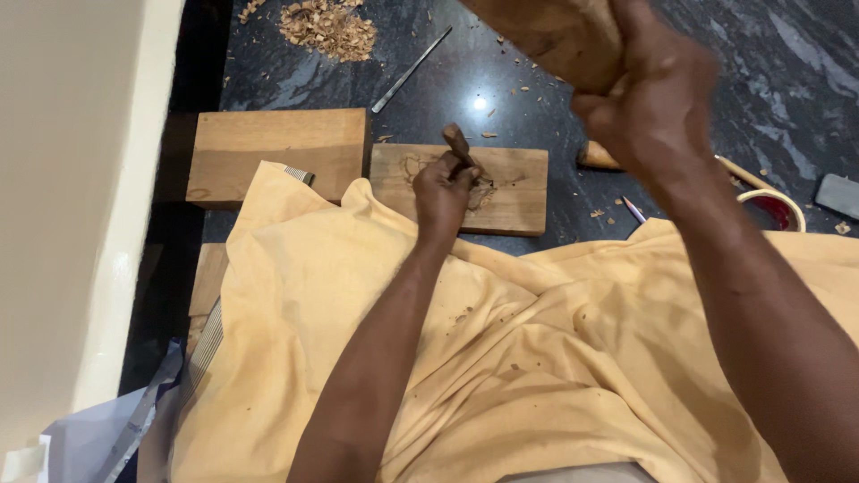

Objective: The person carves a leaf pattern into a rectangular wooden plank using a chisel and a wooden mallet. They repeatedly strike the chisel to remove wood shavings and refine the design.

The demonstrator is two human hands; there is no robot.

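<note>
Nearest me lay the yellow cloth (501, 358) over my lap, both forearms stretched out across it. My left hand (445, 190) was clenched around a chisel (458, 143) — its tip set on the small carved plank (506, 188) on the dark floor (501, 72). My right hand (658, 103) gripped a wooden mallet (555, 36) raised high — beyond lay a metal rod (410, 70) and wood shavings (329, 29).

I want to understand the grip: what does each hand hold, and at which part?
The left hand holds a chisel around its lower shaft, handle top free. The right hand grips a wooden mallet near one end.
</note>
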